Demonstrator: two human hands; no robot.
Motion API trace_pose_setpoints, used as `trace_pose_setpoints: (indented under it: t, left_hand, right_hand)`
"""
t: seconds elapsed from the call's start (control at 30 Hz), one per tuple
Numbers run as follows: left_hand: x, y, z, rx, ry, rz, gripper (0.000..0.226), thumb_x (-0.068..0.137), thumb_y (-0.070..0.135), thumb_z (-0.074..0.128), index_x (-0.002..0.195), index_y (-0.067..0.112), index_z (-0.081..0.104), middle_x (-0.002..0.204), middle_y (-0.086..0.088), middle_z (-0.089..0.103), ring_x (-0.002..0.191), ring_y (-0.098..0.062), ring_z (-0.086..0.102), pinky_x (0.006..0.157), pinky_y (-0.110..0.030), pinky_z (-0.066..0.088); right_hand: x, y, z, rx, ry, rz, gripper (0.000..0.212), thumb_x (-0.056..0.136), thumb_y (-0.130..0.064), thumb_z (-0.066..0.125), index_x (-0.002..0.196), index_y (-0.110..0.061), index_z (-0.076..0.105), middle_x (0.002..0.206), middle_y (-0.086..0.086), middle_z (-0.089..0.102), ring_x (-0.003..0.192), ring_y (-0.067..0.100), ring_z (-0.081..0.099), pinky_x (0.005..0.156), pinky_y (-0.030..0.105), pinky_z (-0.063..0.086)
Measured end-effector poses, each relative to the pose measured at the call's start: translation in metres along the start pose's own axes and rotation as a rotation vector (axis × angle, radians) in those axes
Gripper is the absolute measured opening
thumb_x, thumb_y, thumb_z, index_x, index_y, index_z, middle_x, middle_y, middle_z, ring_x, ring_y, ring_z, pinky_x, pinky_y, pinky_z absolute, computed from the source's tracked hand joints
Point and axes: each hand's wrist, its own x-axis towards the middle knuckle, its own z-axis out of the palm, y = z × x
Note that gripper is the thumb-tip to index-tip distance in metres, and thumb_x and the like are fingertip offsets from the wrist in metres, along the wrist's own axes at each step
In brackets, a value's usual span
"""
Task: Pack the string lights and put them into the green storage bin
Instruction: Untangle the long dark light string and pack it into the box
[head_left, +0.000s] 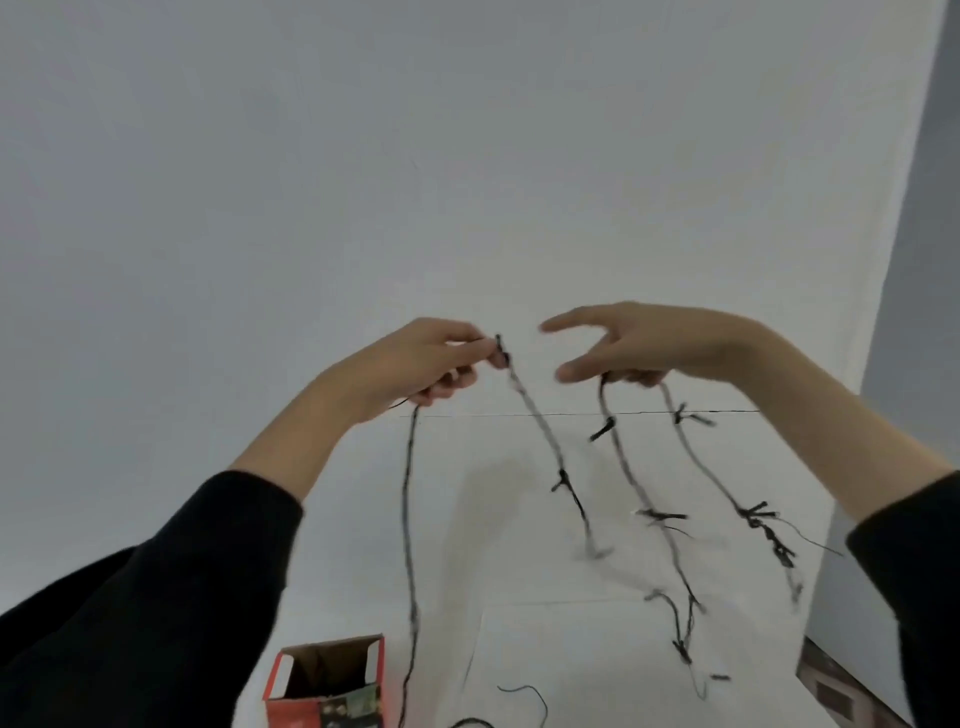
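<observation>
A dark string of lights (566, 483) with small black bulb sockets hangs in several strands between my raised hands, blurred lower down. My left hand (415, 364) pinches the wire near a socket between thumb and fingers, and one strand drops from under that hand to the white surface. My right hand (644, 345) has loops of the string hooked under its curled lower fingers, while its forefinger and thumb are stretched out towards my left hand. The green storage bin is not in view.
An opened red cardboard box (327, 680) stands at the bottom edge, left of centre. The white tabletop (519, 571) meets a white wall (467, 182) behind. Loose wire ends lie near the bottom edge. A dark object shows at the lower right corner.
</observation>
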Motion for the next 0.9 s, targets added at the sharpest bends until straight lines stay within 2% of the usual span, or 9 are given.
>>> trace_pose_setpoints:
  t: [0.1,0.2,0.43,0.5,0.57,0.63,0.7,0.8,0.9]
  left_hand:
    - [0.012,0.019,0.014,0.07,0.012,0.051,0.021,0.095,0.031,0.052,0.091,0.017,0.067,0.057,0.006,0.047,0.041,-0.007,0.035,0.039,-0.015,0.026]
    - [0.007,0.004,0.01,0.072,-0.018,-0.027,0.018,0.093,0.026,0.057,0.093,0.012,0.068,0.058,0.004,0.047,0.04,-0.007,0.038,0.041,-0.015,0.031]
    - [-0.031,-0.061,-0.002,-0.024,-0.22,-0.273,0.025,0.094,0.031,0.051,0.102,0.012,0.065,0.057,0.004,0.042,0.044,-0.009,0.041,0.05,-0.019,0.036]
    - [-0.036,-0.064,-0.011,-0.121,-0.147,-0.259,0.024,0.095,0.028,0.049,0.1,0.011,0.065,0.057,0.005,0.042,0.045,-0.009,0.041,0.049,-0.018,0.037]
    - [-0.033,-0.053,-0.018,-0.207,-0.032,-0.188,0.022,0.096,0.025,0.047,0.096,0.011,0.064,0.057,0.005,0.043,0.045,-0.01,0.041,0.048,-0.019,0.037]
    - [-0.025,-0.031,-0.018,-0.178,0.029,-0.095,0.022,0.096,0.025,0.047,0.095,0.011,0.064,0.056,0.004,0.045,0.047,-0.012,0.043,0.047,-0.019,0.04]
    - [-0.014,-0.005,-0.01,-0.08,0.022,-0.018,0.025,0.097,0.027,0.048,0.096,0.009,0.065,0.056,0.003,0.047,0.051,-0.014,0.049,0.05,-0.02,0.045]
    - [-0.001,0.025,0.005,-0.01,0.028,0.058,0.025,0.097,0.028,0.049,0.097,0.009,0.065,0.055,0.002,0.048,0.051,-0.015,0.059,0.053,-0.023,0.052]
    - [0.004,0.025,0.008,0.028,0.082,0.057,0.02,0.093,0.028,0.055,0.09,0.011,0.066,0.054,0.002,0.049,0.042,-0.012,0.05,0.046,-0.02,0.046]
  right_hand:
    - [0.011,-0.01,0.024,0.051,-0.037,-0.069,0.019,0.088,-0.036,0.062,0.098,-0.021,0.069,0.05,-0.009,0.036,0.043,0.006,0.032,0.042,0.019,0.023]
    - [0.015,0.0,0.015,-0.015,0.274,-0.033,0.027,0.093,-0.027,0.054,0.073,-0.015,0.068,0.056,0.0,0.043,0.048,0.012,0.036,0.038,0.016,0.025]
    - [0.018,0.045,-0.029,0.003,0.739,0.134,0.025,0.091,-0.022,0.054,0.083,-0.009,0.073,0.078,0.013,0.062,0.073,0.026,0.055,0.067,0.029,0.04]
    - [0.016,0.054,-0.035,-0.188,0.6,0.214,0.022,0.089,-0.024,0.058,0.093,-0.009,0.074,0.073,0.011,0.06,0.07,0.025,0.053,0.062,0.028,0.038]
    - [0.008,0.047,-0.031,-0.286,0.284,0.226,0.027,0.084,-0.028,0.068,0.107,-0.015,0.066,0.081,0.011,0.062,0.071,0.023,0.05,0.056,0.027,0.035]
    - [0.0,0.028,-0.022,-0.166,0.065,0.15,0.049,0.077,-0.034,0.075,0.119,-0.033,0.051,0.078,0.004,0.058,0.066,0.018,0.043,0.056,0.027,0.034]
    - [-0.002,0.006,-0.01,-0.021,-0.049,-0.007,0.054,0.075,-0.037,0.075,0.122,-0.043,0.05,0.062,-0.005,0.042,0.058,0.011,0.037,0.056,0.026,0.033]
    - [0.005,-0.019,0.011,0.016,-0.107,-0.113,0.032,0.082,-0.038,0.068,0.113,-0.03,0.065,0.059,-0.008,0.035,0.052,0.008,0.034,0.053,0.024,0.029]
    - [0.013,-0.024,0.017,-0.017,0.077,-0.102,0.029,0.093,-0.033,0.054,0.078,-0.013,0.068,0.057,-0.003,0.038,0.051,0.012,0.033,0.048,0.022,0.026]
